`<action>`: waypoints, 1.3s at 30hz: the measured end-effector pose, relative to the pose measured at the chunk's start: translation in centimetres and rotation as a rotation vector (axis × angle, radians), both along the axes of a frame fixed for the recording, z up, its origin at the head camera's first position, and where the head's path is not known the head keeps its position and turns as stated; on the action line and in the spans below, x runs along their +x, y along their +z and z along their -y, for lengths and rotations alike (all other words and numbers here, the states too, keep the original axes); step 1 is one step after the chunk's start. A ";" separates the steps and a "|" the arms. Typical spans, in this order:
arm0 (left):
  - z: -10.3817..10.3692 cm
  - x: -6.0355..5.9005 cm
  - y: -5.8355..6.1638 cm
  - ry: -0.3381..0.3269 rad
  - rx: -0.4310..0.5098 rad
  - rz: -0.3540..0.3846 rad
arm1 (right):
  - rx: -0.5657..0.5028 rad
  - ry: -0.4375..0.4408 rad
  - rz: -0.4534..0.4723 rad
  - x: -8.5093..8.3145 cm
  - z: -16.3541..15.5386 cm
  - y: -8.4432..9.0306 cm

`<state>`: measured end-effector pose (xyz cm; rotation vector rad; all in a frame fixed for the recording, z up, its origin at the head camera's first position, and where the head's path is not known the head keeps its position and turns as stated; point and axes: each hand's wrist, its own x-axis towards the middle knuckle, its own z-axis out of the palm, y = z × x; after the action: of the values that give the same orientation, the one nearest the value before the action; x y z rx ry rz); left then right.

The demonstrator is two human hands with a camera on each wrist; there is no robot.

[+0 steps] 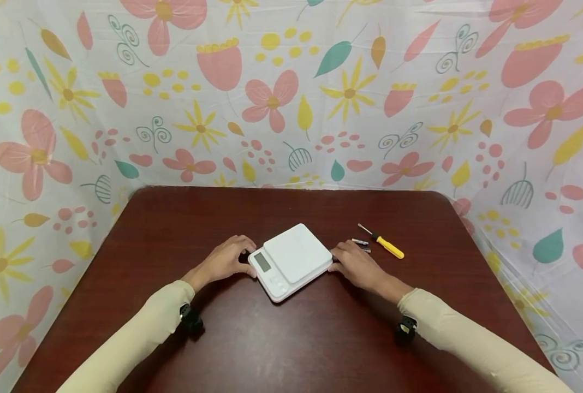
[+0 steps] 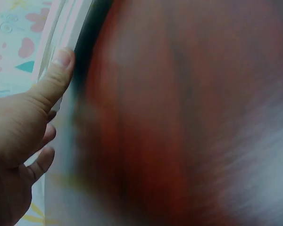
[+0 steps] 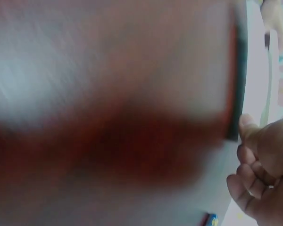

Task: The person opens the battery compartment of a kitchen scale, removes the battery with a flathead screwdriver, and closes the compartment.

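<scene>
A white digital kitchen scale [image 1: 293, 259] lies on a dark red table [image 1: 291, 344], display towards me. My left hand [image 1: 232, 255] grips its left corner; in the left wrist view the thumb [image 2: 54, 80] presses on the scale's white edge [image 2: 68, 28], with the fingers curled behind. My right hand [image 1: 350, 262] holds the right side; in the right wrist view its curled fingers [image 3: 254, 174] sit at the scale's edge [image 3: 255, 70]. Both wrist views are heavily blurred.
A yellow-handled screwdriver [image 1: 387, 246] and small batteries [image 1: 362, 244] lie just right of my right hand. A floral cloth [image 1: 291, 98] hangs behind and beside the table. Bare tabletop stretches in front of the scale.
</scene>
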<state>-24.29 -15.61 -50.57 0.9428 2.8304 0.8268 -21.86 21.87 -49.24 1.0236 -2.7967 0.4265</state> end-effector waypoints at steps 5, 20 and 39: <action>-0.4 1.8 -0.4 0.080 0.008 -0.063 | 0.025 0.128 0.012 -2.2 -0.6 0.5; -2.8 6.8 -1.0 0.277 0.061 -0.223 | 0.123 0.385 -0.031 -7.5 -0.6 0.9; -4.6 8.9 -1.5 0.365 -0.104 -0.311 | 0.333 0.398 -0.143 -9.8 1.7 0.8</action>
<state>-15.41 -11.05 -52.05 0.5927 3.3413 0.5895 -31.70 20.20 -48.45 1.6200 -2.5823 -0.0834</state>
